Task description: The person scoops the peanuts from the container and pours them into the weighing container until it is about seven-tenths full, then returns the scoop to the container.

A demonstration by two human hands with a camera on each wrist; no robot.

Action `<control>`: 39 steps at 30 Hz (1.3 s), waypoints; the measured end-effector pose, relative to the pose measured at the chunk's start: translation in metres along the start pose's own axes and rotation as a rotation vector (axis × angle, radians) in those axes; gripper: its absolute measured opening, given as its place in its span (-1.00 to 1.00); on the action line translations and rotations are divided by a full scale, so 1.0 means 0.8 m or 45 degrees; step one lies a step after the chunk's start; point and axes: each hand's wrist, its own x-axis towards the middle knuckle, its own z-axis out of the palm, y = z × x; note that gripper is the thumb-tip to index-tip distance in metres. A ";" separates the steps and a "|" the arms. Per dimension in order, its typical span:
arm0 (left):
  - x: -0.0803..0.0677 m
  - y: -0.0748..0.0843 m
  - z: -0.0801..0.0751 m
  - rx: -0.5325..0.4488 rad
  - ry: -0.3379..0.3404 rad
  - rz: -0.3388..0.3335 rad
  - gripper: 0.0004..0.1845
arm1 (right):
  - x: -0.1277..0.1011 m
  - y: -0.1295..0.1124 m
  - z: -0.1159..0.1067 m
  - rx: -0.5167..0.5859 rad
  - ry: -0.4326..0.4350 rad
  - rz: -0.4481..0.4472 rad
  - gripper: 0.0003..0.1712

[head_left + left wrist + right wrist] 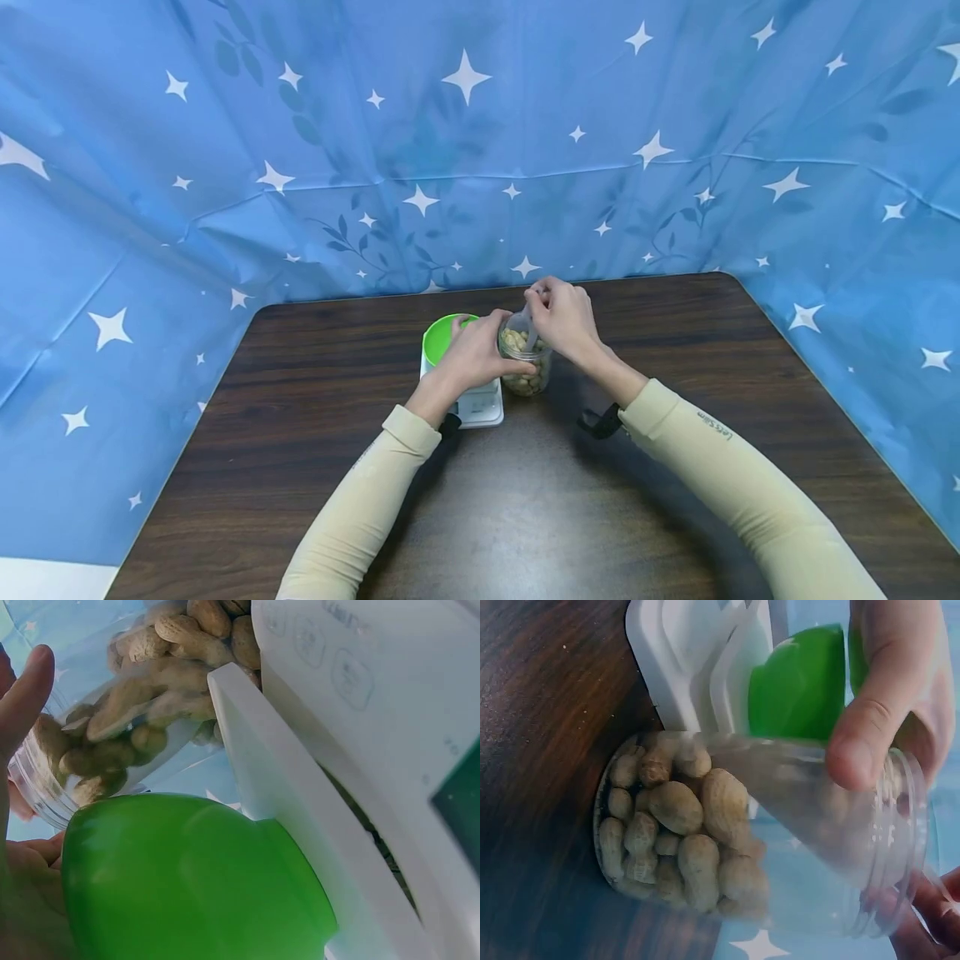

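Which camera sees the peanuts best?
The right wrist view: the peanuts fill the clear jar close up. The left wrist view shows them partly behind the scale; the head view shows them tiny, between both hands.

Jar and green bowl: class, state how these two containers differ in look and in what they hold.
The jar is clear plastic, while the green bowl is opaque. The jar holds peanuts and stands on the table; the green bowl sits on a white scale. The left hand grips the jar, not the bowl. Both are open-topped.

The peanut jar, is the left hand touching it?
Touching. In the right wrist view, the left hand's thumb presses the clear wall of the peanut jar near its open rim; the head view agrees.
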 end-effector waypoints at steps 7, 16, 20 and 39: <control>-0.001 0.000 -0.001 -0.013 0.002 0.002 -0.01 | 0.004 0.006 -0.011 0.066 0.042 0.100 -0.75; -0.001 0.000 -0.001 -0.016 0.005 0.004 -0.04 | 0.004 0.011 -0.023 0.244 0.017 0.251 -0.70; -0.001 0.000 -0.001 -0.004 0.006 -0.002 -0.03 | 0.006 0.014 -0.025 0.275 0.028 0.265 -0.68; 0.001 0.001 -0.001 0.005 -0.006 -0.017 0.00 | 0.010 0.016 -0.030 0.321 0.041 0.280 -0.70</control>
